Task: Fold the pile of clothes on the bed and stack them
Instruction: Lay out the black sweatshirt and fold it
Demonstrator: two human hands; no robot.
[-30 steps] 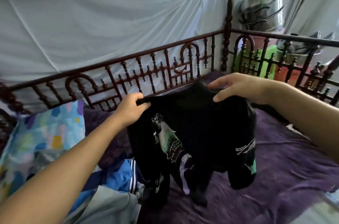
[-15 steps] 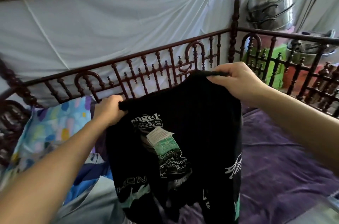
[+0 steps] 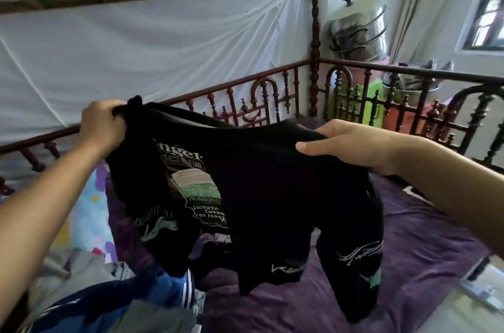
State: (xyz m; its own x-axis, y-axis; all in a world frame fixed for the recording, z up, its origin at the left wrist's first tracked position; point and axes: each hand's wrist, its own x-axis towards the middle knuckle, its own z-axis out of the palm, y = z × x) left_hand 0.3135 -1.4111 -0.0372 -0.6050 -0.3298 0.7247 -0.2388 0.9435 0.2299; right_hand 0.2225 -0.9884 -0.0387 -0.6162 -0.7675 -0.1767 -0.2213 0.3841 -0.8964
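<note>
A black printed T-shirt (image 3: 272, 182) with green and white graphics hangs in the air above the bed. My left hand (image 3: 102, 125) grips its upper left corner in a closed fist. My right hand (image 3: 346, 144) pinches the upper right edge, thumb on top. The shirt's lower part and sleeves dangle onto the purple bedspread (image 3: 422, 237). A pile of clothes (image 3: 109, 302), blue with white stripes and grey, lies at the lower left, partly under the shirt.
A dark wooden bed rail (image 3: 245, 98) runs along the far side and right, with a corner post (image 3: 315, 59). A colourful patterned pillow (image 3: 84, 212) lies at the left. Steel pots (image 3: 357, 32) stand beyond the rail. A white sheet (image 3: 136, 40) hangs behind.
Both hands have spread apart and lifted the shirt, stretching its top edge wide. The left hand went left and up; the shirt now hangs more open, print showing.
</note>
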